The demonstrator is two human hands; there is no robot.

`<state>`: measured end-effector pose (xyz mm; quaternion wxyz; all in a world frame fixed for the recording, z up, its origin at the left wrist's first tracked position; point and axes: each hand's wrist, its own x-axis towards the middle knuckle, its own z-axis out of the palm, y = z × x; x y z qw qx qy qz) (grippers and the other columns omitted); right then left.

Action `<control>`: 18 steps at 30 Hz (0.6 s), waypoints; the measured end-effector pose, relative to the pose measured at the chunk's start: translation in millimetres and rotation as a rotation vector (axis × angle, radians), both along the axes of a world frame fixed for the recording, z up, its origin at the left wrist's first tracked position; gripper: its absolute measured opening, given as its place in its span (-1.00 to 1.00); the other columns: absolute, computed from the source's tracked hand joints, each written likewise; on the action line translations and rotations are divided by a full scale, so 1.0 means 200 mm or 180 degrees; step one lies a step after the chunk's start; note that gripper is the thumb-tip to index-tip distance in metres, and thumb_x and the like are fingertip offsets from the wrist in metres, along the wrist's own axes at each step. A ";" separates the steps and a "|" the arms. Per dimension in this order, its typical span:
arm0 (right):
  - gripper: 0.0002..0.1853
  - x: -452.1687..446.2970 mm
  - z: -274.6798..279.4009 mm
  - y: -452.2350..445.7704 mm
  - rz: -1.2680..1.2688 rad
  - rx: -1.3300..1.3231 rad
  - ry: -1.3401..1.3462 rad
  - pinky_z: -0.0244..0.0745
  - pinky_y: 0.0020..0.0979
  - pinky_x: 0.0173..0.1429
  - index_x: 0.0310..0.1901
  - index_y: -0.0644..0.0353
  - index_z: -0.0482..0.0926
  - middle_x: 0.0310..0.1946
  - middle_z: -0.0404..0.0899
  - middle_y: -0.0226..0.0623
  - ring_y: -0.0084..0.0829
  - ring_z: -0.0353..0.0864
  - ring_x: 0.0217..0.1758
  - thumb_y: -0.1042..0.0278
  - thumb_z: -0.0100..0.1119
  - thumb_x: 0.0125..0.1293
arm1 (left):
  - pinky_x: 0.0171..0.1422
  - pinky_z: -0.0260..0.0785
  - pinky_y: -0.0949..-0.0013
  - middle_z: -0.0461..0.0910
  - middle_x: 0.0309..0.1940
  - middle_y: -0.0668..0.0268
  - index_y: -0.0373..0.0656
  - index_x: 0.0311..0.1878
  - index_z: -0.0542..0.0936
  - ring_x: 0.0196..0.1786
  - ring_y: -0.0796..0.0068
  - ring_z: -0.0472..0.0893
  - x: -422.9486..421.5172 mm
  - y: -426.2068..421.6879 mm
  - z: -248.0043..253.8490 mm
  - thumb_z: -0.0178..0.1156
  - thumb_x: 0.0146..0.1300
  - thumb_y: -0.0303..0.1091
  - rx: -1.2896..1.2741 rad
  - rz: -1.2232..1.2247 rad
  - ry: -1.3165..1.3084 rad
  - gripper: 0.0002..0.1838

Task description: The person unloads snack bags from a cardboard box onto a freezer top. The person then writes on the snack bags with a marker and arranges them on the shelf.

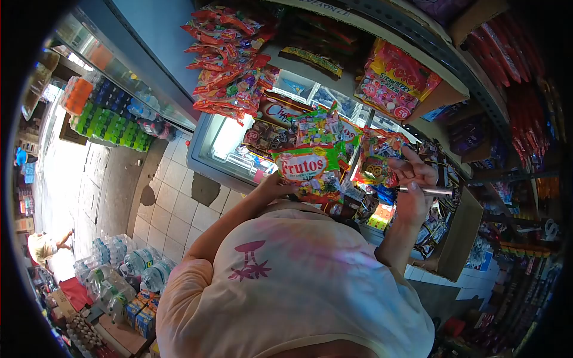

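From my remote post I have the left hand (276, 188) pinching the lower left corner of the Frutos bag (305, 165) above the freezer (205, 162); I cannot make out all its fingertips. The right hand (416, 182), over the freezer's right side, pinches a silver pen (431, 191) by the thumb, other fingers loosely curled. I judge the bag is tilted label-up so it reads easily, and the pen is kept sideways, off the wrappers. More candy packs, among them the brown chocolate pack (278, 110), lie on the freezer, probably there to stay within reach. Red packets (230, 80) hang over its far left corner, limiting room there. A cardboard box (468, 238) off its right side crowds the right forearm. Past its rounded left edge, the tiled floor (173, 203) offers the widest room to move.
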<state>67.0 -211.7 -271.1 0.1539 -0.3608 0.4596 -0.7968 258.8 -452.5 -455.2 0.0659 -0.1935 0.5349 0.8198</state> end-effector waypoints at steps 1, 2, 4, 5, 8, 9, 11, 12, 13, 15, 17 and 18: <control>-0.71 0.00 -0.01 -0.01 -0.0017 0.0007 0.0015 0.34 0.01 0.22 -0.08 0.17 0.38 0.18 0.32 0.15 -0.05 0.51 0.09 0.39 0.17 0.17 | 0.13 0.37 0.31 0.54 -0.01 0.24 -0.25 0.17 0.39 0.02 0.45 0.51 0.00 0.01 0.02 0.29 0.08 -0.41 0.0009 0.0011 -0.0015 -0.45; -0.71 0.00 -0.02 -0.01 -0.0038 0.0023 0.0029 0.34 0.02 0.21 -0.08 0.17 0.38 0.18 0.33 0.16 -0.05 0.51 0.08 0.39 0.17 0.17 | 0.16 0.34 0.32 0.54 0.01 0.23 -0.25 0.17 0.39 0.06 0.45 0.50 -0.01 0.03 0.07 0.27 0.09 -0.43 0.0069 0.0036 0.0250 -0.47; -0.71 0.01 -0.01 -0.02 -0.0070 0.0037 0.0023 0.34 0.02 0.21 -0.08 0.17 0.38 0.17 0.33 0.17 -0.05 0.52 0.07 0.39 0.17 0.17 | 0.21 0.30 0.35 0.52 0.00 0.28 -0.25 0.19 0.35 0.10 0.45 0.46 -0.01 0.07 0.19 0.23 0.12 -0.47 0.0264 0.0110 0.0680 -0.47; -0.72 0.01 -0.01 -0.03 -0.0110 0.0031 0.0029 0.35 0.02 0.21 -0.09 0.17 0.38 0.16 0.34 0.17 -0.05 0.52 0.07 0.39 0.16 0.17 | 0.21 0.30 0.35 0.52 0.00 0.28 -0.25 0.19 0.35 0.10 0.45 0.46 0.00 0.08 0.25 0.23 0.12 -0.47 0.0291 0.0108 0.0660 -0.47; -0.70 -0.01 -0.01 0.00 -0.0190 0.0027 0.0056 0.38 -0.01 0.19 -0.07 0.17 0.39 0.12 0.38 0.19 -0.04 0.54 0.04 0.37 0.17 0.18 | 0.22 0.28 0.35 0.47 0.04 0.27 -0.23 0.23 0.23 0.10 0.48 0.44 0.00 0.06 0.40 0.18 0.17 -0.47 0.0357 0.0573 0.0482 -0.44; -0.69 -0.01 0.00 0.00 -0.0224 -0.0016 0.0062 0.39 -0.03 0.18 -0.06 0.17 0.39 0.11 0.39 0.20 -0.04 0.55 0.03 0.36 0.17 0.18 | 0.22 0.28 0.35 0.47 0.04 0.27 -0.23 0.23 0.23 0.10 0.48 0.44 -0.02 0.04 0.40 0.18 0.17 -0.47 0.0364 0.0571 0.0484 -0.44; -0.69 -0.03 0.00 0.02 -0.0264 -0.0034 0.0137 0.40 -0.05 0.17 -0.04 0.15 0.39 0.09 0.40 0.21 -0.05 0.56 0.02 0.35 0.16 0.19 | 0.22 0.28 0.36 0.47 0.01 0.26 -0.22 0.23 0.25 0.08 0.49 0.45 -0.07 -0.01 0.41 0.17 0.18 -0.46 0.0604 0.1227 0.0748 -0.46; -0.69 -0.03 -0.01 0.04 -0.0329 -0.0047 0.0098 0.40 -0.06 0.17 -0.03 0.15 0.39 0.09 0.40 0.21 -0.06 0.56 0.02 0.35 0.16 0.20 | 0.20 0.32 0.34 0.48 0.00 0.26 -0.21 0.20 0.28 0.08 0.47 0.47 -0.11 -0.07 0.44 0.18 0.20 -0.41 0.0455 0.1231 0.0976 -0.50; -0.70 -0.03 -0.02 0.05 -0.0395 -0.0062 0.0056 0.40 -0.07 0.18 -0.03 0.14 0.40 0.09 0.40 0.20 -0.06 0.56 0.02 0.34 0.15 0.21 | 0.14 0.40 0.33 0.49 -0.01 0.23 -0.21 0.17 0.29 0.05 0.44 0.50 -0.16 -0.13 0.50 0.15 0.24 -0.36 0.0613 0.1206 0.0997 -0.54; -0.70 -0.01 -0.05 0.06 -0.0437 -0.0080 0.0015 0.40 -0.08 0.18 -0.03 0.14 0.40 0.09 0.41 0.18 -0.07 0.57 0.01 0.34 0.15 0.22 | 0.07 0.47 0.30 0.51 -0.03 0.20 -0.24 0.13 0.33 0.00 0.40 0.55 -0.28 -0.28 0.55 0.12 0.27 -0.34 0.0642 0.1350 0.1152 -0.60; -0.70 0.01 -0.07 0.07 -0.0484 -0.0107 -0.0014 0.41 -0.08 0.17 -0.02 0.14 0.40 0.09 0.41 0.17 -0.07 0.57 0.01 0.33 0.15 0.22 | 0.00 0.52 0.28 0.54 -0.07 0.19 -0.25 0.08 0.37 -0.07 0.39 0.60 -0.44 -0.42 0.67 0.10 0.29 -0.33 0.0707 0.1323 0.1264 -0.66; -0.69 0.02 -0.08 0.08 -0.0552 -0.0087 -0.0073 0.41 -0.08 0.17 -0.02 0.15 0.39 0.08 0.42 0.16 -0.07 0.57 0.01 0.33 0.15 0.22 | -0.02 0.53 0.26 0.55 -0.08 0.19 -0.25 0.05 0.39 -0.09 0.38 0.61 -0.52 -0.49 0.71 0.11 0.29 -0.31 0.0572 0.1411 0.1257 -0.67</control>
